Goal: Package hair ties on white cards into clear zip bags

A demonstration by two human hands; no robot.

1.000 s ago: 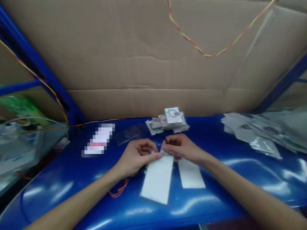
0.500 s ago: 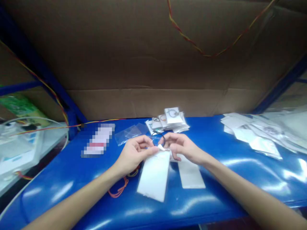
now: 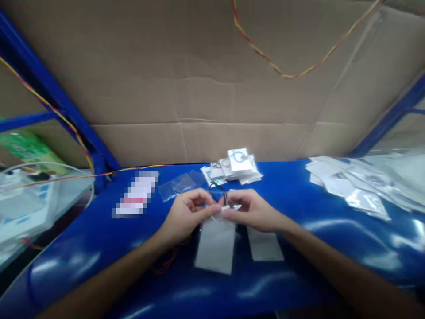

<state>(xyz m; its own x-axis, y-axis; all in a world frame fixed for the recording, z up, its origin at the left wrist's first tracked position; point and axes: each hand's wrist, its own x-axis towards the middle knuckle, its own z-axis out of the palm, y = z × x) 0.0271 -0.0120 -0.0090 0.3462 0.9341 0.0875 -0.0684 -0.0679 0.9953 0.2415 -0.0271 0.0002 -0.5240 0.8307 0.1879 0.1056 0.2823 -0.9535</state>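
Observation:
A clear plastic bag with a white card inside (image 3: 215,248) hangs below my hands over the blue surface. My left hand (image 3: 191,212) pinches its top edge between thumb and fingers. Pressed close beside it, my right hand (image 3: 252,210) is closed on the same top edge, near a small white piece (image 3: 226,207). A black cord loop (image 3: 217,189) rises between the two hands; its lower end is hidden by the fingers. Under my right hand lies another white card (image 3: 265,246), partly covered.
Behind my hands is a pile of small bagged cards with coiled cords (image 3: 239,161). Empty clear bags (image 3: 182,184) and a blurred-out pale item (image 3: 137,195) lie left. Orange cords (image 3: 165,262) are near my left forearm. More bagged cards (image 3: 348,186) spread right. Cardboard (image 3: 199,88) stands behind.
My right hand has moved slightly left, its fingers now against my left fingertips at the bag's top. The bag's lower end has swung slightly right, and the hands' surroundings look darker.

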